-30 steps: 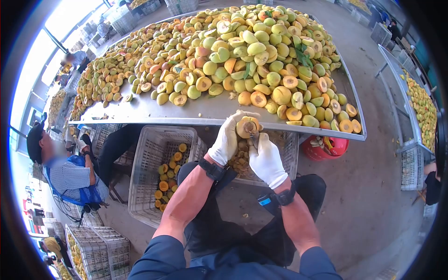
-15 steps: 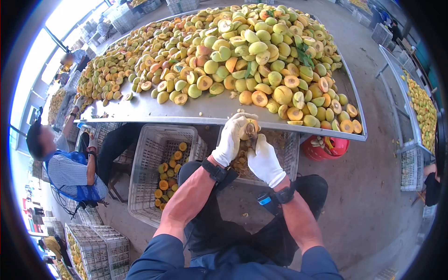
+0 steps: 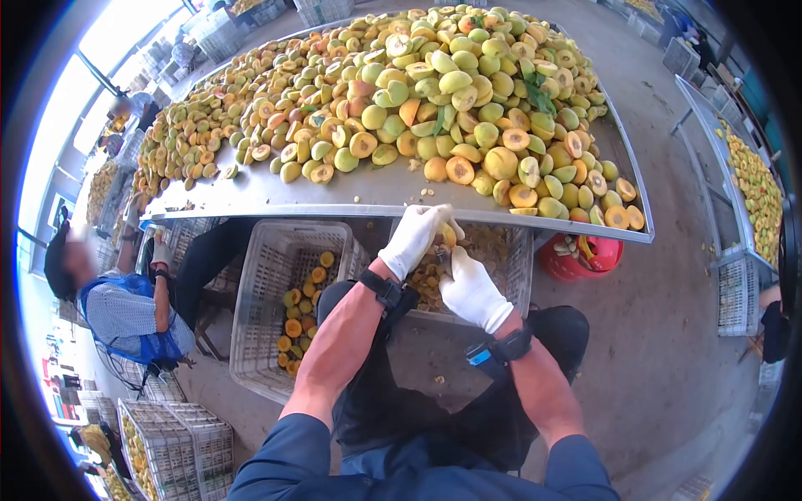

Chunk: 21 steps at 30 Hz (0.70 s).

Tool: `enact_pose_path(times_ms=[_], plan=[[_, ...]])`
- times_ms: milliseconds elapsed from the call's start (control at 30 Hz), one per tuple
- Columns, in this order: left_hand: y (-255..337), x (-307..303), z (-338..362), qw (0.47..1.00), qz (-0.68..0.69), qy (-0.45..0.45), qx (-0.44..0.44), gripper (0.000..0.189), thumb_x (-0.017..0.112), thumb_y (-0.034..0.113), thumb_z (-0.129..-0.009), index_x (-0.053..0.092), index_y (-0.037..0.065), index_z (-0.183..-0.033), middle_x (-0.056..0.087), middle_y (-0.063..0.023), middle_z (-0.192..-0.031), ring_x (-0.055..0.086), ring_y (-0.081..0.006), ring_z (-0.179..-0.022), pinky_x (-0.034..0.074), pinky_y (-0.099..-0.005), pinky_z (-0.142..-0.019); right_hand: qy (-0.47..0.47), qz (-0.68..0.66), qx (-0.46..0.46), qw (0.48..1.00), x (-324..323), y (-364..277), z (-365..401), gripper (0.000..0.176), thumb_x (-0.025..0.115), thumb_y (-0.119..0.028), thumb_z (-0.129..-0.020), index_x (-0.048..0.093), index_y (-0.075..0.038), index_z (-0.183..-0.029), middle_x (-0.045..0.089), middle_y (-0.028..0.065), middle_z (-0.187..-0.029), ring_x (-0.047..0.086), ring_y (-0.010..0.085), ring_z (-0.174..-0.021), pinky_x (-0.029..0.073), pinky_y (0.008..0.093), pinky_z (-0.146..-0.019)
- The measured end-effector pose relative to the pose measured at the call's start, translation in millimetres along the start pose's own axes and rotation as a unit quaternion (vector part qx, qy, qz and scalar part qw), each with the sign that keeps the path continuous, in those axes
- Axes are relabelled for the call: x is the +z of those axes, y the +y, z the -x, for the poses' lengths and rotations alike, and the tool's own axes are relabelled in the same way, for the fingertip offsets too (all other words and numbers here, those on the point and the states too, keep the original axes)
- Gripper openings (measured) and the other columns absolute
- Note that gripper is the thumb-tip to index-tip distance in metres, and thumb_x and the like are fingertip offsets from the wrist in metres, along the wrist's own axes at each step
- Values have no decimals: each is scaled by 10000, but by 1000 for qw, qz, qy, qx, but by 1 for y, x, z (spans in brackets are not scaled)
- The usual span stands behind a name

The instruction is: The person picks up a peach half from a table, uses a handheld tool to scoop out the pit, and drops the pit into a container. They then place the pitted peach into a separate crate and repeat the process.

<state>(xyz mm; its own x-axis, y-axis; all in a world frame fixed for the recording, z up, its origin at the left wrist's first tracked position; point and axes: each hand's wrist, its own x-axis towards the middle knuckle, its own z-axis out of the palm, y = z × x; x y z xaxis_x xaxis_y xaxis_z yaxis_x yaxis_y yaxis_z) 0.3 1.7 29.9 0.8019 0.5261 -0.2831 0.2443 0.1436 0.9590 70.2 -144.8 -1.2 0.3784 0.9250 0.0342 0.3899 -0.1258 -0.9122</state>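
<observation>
My left hand [image 3: 415, 240], in a white glove, is closed around a yellow peach half [image 3: 449, 235] just below the table's front edge. My right hand [image 3: 474, 289], also gloved, grips a small metal tool [image 3: 444, 254] whose tip is against or very close to the fruit. Gloved fingers hide most of the tool and part of the peach. Beneath both hands stands a crate [image 3: 523, 275] with pits and scraps in it. A large heap of halved peaches [image 3: 368, 108] covers much of the metal table [image 3: 326, 198] ahead.
Left of my knees, a plastic crate [image 3: 251, 334] contains several peach halves. A red bucket [image 3: 568, 265] stands under the table's right side. Another person [image 3: 134, 309] sits at the left, near stacked crates [image 3: 196, 442]. A second fruit table [image 3: 710, 167] is at the far right.
My left hand has turned slightly over the peach half, covering more of it. The right hand with the tool has dropped a little lower. The person at left has shifted slightly.
</observation>
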Motion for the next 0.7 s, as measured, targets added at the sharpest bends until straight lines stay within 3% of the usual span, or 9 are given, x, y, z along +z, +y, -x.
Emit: enact_pose_path(times_ms=[67, 200, 300, 367, 400, 467, 500, 567, 700], plan=[[-10, 0, -6, 999, 34, -15, -31, 342, 548, 273, -891, 733, -3, -807, 681, -72, -699, 600, -107, -631, 460, -246, -556, -26, 96, 82, 992, 1, -5, 2, 288, 564, -77, -834, 501, 47, -1086, 621, 326, -961, 597, 506, -930, 496, 483, -795], [-6, -1, -3, 999, 0, -20, -33, 326, 572, 248, -896, 724, -23, -798, 692, -93, -729, 616, -124, -644, 481, -250, -575, -23, 53, 72, 996, 6, 6, 1, 299, 560, -81, -841, 502, 49, -1103, 624, 323, -957, 608, 500, -912, 504, 478, -789], [-17, -1, -6, 997, 60, -10, 38, 334, 569, 239, -893, 715, -43, -790, 698, -114, -751, 626, -140, -651, 500, -260, -601, -5, -22, -36, 999, 1, 7, 0, 373, 531, -92, -850, 490, 67, -1185, 633, 350, -892, 626, 509, -857, 521, 513, -761], [-19, -1, -6, 995, 83, -8, 60, 321, 569, 221, -884, 711, -52, -791, 701, -131, -766, 636, -157, -659, 515, -275, -623, -128, -106, 183, 969, -14, -19, 0, 299, 563, -100, -848, 505, 56, -1097, 644, 302, -939, 632, 480, -904, 504, 480, -804], [-19, -1, -5, 995, 82, -8, 61, 321, 569, 221, -884, 711, -52, -791, 701, -131, -766, 636, -157, -659, 515, -275, -623, -127, -107, 182, 969, -11, -16, 0, 299, 563, -100, -848, 505, 56, -1097, 644, 302, -939, 632, 480, -904, 504, 480, -804], [-18, -2, -4, 994, 109, -13, -3, 316, 577, 218, -878, 709, -57, -799, 694, -128, -749, 641, -168, -664, 517, -283, -616, -43, 101, 40, 993, -1, -2, 1, 306, 570, -104, -850, 512, 53, -1107, 655, 198, -885, 660, 357, -795, 522, 426, -734], [-16, -2, -2, 994, 107, -13, -4, 316, 577, 218, -878, 709, -57, -799, 694, -128, -749, 641, -168, -664, 517, -283, -616, -42, 100, 39, 993, 3, 5, 0, 306, 570, -104, -850, 512, 53, -1107, 655, 198, -885, 660, 357, -795, 522, 426, -734], [-14, 0, 2, 997, 70, 5, -17, 319, 571, 215, -879, 704, -66, -803, 685, -123, -732, 648, -184, -655, 521, -292, -609, -30, 77, -11, 997, 9, 20, 1, 290, 562, -104, -855, 520, 45, -1100, 612, 115, -771, 625, 231, -664, 523, 373, -616], [-21, 3, 1, 996, 78, 32, 35, 323, 562, 204, -881, 698, -75, -797, 672, -118, -698, 650, -194, -624, 522, -296, -594, -132, -115, 150, 973, -16, -26, 3, 252, 541, -93, -862, 527, 22, -1086, 573, 71, -724, 564, 145, -549, 465, 309, -480]])
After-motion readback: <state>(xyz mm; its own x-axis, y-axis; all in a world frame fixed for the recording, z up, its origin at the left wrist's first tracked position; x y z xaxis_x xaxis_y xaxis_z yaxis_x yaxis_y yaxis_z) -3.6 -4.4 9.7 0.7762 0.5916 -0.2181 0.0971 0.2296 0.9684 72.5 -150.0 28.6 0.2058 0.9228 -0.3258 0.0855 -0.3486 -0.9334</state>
